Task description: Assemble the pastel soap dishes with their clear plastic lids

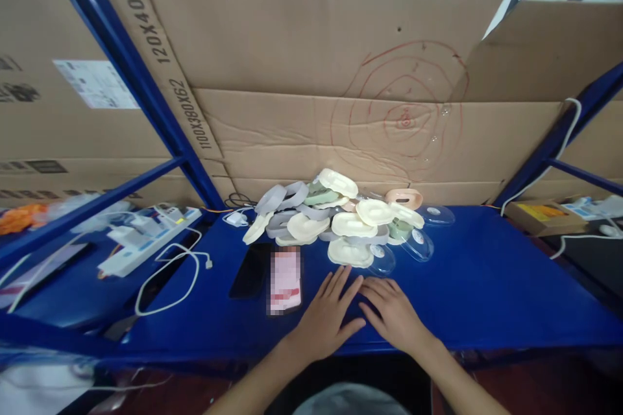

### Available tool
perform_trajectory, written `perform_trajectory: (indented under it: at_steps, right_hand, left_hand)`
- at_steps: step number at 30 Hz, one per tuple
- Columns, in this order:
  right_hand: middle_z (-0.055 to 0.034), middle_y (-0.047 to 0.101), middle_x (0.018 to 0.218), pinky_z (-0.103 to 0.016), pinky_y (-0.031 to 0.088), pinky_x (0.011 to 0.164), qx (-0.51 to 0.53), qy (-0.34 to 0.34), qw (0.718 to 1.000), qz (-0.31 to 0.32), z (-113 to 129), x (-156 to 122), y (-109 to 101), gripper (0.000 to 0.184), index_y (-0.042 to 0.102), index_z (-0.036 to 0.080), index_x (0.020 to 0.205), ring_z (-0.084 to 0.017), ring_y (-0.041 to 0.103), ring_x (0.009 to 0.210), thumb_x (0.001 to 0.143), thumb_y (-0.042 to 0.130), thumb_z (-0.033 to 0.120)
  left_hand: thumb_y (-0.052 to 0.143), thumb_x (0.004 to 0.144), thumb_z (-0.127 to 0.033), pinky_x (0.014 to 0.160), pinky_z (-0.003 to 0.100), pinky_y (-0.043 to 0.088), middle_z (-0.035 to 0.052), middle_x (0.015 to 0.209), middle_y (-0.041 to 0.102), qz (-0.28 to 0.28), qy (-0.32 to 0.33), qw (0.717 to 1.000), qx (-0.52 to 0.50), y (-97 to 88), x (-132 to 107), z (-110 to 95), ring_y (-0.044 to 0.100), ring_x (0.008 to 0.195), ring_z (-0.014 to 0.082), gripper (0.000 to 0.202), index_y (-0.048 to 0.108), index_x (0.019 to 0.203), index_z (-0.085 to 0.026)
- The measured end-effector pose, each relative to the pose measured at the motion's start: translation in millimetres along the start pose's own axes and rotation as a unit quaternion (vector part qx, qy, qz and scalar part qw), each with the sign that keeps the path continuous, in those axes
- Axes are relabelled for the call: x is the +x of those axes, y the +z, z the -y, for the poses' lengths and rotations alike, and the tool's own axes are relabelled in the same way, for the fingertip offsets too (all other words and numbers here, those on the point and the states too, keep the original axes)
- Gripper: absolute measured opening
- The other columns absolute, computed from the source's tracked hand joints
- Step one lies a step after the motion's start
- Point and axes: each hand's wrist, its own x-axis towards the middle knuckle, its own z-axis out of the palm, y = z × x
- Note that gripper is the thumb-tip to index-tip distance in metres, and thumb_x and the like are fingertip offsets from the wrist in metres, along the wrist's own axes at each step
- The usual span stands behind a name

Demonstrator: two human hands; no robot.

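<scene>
1. The left hand [331, 314] lies low over the dark-blue table [487, 285], palm down and holding nothing; its fingers are lightly spread, the thumb well apart.
2. The right hand [392, 311], likewise holding nothing, has its fingers close together, angled toward the left hand, with the thumb apart. Whether the two hands touch, I cannot tell.
3. Just beyond the left fingertips is a cream, oval, plastic-looking dish [348, 253]; contact cannot be made out.
4. This dish sits at the front of a jumbled pile of oval pieces [311, 227] in cream, grey, sage green and peach, toward the back of the table.
5. Clear oval covers [419, 245] lie at the pile's right side, bearing round white stickers too small to read.
6. Left of the hands, a black phone [250, 270] lies beside a phone with a lit pink screen [285, 282], its content pixelated.
7. Behind stands a brown cardboard panel [272, 39] printed "120X40" and what looks like "1100X380X62", with hand-drawn red rings [406, 120] on its right half.
8. Further left, a white paper label [97, 84] on cardboard carries illegible print.
</scene>
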Motion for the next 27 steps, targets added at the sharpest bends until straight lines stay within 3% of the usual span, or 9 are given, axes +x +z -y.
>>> perform_trajectory:
  at_steps: [3,6,9,11,16,20,24,27]
  right_hand:
    - [-0.0103,0.078,0.106,-0.04,0.052,0.087,-0.023,-0.079,0.995,-0.047,-21.2,21.0,-6.4,0.023,0.071,0.015,0.119,-0.023,0.071,0.095,0.107,0.052,0.017]
    - [-0.009,0.076,0.1,-0.04,0.05,0.084,-0.031,-0.148,0.988,-0.036,-48.8,45.4,-7.0,0.02,0.071,0.016,0.117,-0.023,0.067,0.09,0.105,0.055,0.02]
    - [-0.0082,0.075,0.095,-0.038,0.048,0.077,-0.027,-0.188,0.981,-0.041,-68.4,62.1,0.2,0.018,0.071,0.017,0.109,-0.022,0.064,0.086,0.104,0.055,0.021]
    - [-0.0082,0.075,0.094,-0.037,0.047,0.075,-0.02,-0.192,0.98,-0.055,-72.9,66.0,6.0,0.017,0.071,0.017,0.108,-0.021,0.062,0.084,0.103,0.055,0.019]
    - [-0.0097,0.076,0.106,-0.039,0.049,0.085,0.015,-0.171,0.981,-0.092,-68.7,60.9,5.9,0.022,0.07,0.015,0.117,-0.022,0.065,0.095,0.101,0.055,0.014]
    - [-0.0113,0.076,0.12,-0.043,0.049,0.099,0.002,-0.096,0.989,-0.111,-69.4,61.2,-7.8,0.03,0.067,0.015,0.129,-0.025,0.067,0.11,0.101,0.057,0.014]
    - [-0.0093,0.077,0.119,-0.041,0.05,0.098,0.007,-0.029,0.993,-0.111,-78.6,66.2,-21.6,0.03,0.066,0.019,0.131,-0.023,0.07,0.108,0.102,0.061,0.013]
    - [-0.0081,0.078,0.114,-0.04,0.05,0.094,0.005,0.005,0.993,-0.12,-86.6,67.3,-28.6,0.028,0.067,0.02,0.128,-0.022,0.071,0.103,0.102,0.062,0.013]
  left_hand:
    - [0.061,0.105,-0.053,0.124,0.063,0.038,0.0223,0.168,0.041,-0.009,-0.034,0.997,0.063,-1.9,21.1,8.1,0.041,0.156,0.0404,0.079,0.03,0.168,-0.016]
    - [0.061,0.106,-0.041,0.119,0.063,0.043,0.02,0.148,0.062,-0.004,-0.034,0.996,0.088,-6.3,36.6,14.3,0.059,0.137,0.0382,0.059,0.047,0.156,-0.013]
    - [0.054,0.107,-0.023,0.114,0.056,0.046,0.0141,0.126,0.07,-0.001,-0.024,0.996,0.088,-9.1,37.8,18.7,0.066,0.121,0.0323,0.031,0.062,0.136,-0.015]
    - [0.053,0.105,-0.015,0.111,0.054,0.048,0.0107,0.116,0.071,0.003,-0.009,0.996,0.094,-9.9,32.9,21.4,0.067,0.115,0.0302,0.023,0.066,0.123,-0.017]
    - [0.06,0.1,-0.018,0.103,0.047,0.048,0.005,0.11,0.07,-0.026,0.048,0.994,0.093,-10.6,20.9,27.8,0.067,0.105,0.0262,0.017,0.066,0.116,-0.021]
    - [0.062,0.099,-0.019,0.097,0.042,0.046,0.0017,0.107,0.071,-0.069,0.061,0.994,0.051,-9.8,16.2,33.3,0.066,0.096,0.0218,0.015,0.065,0.114,-0.021]
    - [0.063,0.095,-0.018,0.095,0.042,0.044,0.0049,0.109,0.071,-0.08,0.107,0.988,0.072,-6.2,11.2,35.4,0.066,0.095,0.0235,0.022,0.065,0.117,-0.018]
    - [0.067,0.094,-0.022,0.088,0.039,0.045,0.0039,0.098,0.07,-0.08,0.149,0.983,0.064,0.5,7.8,31.5,0.064,0.086,0.0221,0.017,0.065,0.11,-0.017]
